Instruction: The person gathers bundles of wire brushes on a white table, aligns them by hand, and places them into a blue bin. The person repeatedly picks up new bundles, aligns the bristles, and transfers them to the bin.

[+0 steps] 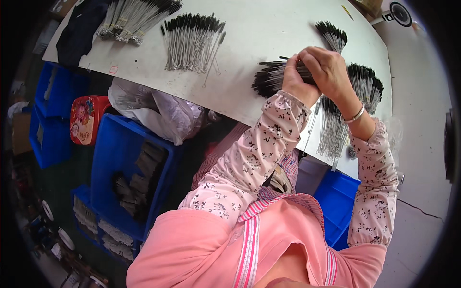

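My left hand (297,82) is closed round a bundle of thin wire brushes (270,79). The black bristle heads fan out to the left of the hand, over the white table. Pressed close against it is my right hand (327,69), its fingers curled at the bundle's near end; what they pinch is hidden. Below my right wrist lies a pile of wire brushes (332,129) with looped ends toward the table edge. Another bunch of brushes (367,84) lies to the right, and a smaller bunch (332,36) sits beyond my hands.
On the white table (240,43) lie a row of brushes (192,45), several tied bundles (132,21) and a dark cloth (82,31). Blue bins (103,158), a red box (87,120) and a plastic bag (153,108) crowd the left. A small fan (399,14) stands far right.
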`<state>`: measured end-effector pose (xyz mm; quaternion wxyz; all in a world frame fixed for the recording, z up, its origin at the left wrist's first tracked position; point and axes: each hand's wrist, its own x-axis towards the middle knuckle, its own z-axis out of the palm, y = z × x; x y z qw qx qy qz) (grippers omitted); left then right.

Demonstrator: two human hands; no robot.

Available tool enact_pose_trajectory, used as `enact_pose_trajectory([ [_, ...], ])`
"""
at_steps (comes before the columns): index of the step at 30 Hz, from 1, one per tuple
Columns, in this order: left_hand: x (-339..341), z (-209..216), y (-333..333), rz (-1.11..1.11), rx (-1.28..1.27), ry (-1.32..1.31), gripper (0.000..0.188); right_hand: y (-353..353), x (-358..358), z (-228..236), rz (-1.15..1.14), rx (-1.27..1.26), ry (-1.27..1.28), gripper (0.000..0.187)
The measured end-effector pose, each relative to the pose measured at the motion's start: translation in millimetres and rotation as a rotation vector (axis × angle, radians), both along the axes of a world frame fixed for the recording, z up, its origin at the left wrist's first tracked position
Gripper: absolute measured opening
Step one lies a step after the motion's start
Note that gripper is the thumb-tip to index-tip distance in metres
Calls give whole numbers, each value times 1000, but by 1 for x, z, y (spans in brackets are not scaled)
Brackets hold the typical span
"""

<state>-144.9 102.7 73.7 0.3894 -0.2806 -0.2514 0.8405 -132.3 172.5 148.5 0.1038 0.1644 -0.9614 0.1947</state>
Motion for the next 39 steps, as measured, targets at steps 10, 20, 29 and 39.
enact_pose_trajectory([
  [10, -27, 8, 1, -54, 0, -45, 27, 11, -42, -5, -152, 221, 37, 29],
  [20, 23, -9, -25, -39, -49, 128, 21, -29, 23, 4, -57, 136, 90, 19],
  [29, 35, -25, -19, 94, 254, 610, 25, -44, 63, 32, 90, 67, 312, 17],
  [39, 39, -42, -19, 49, 85, 158, 20, -17, 35, 6, 377, -84, 299, 29],
])
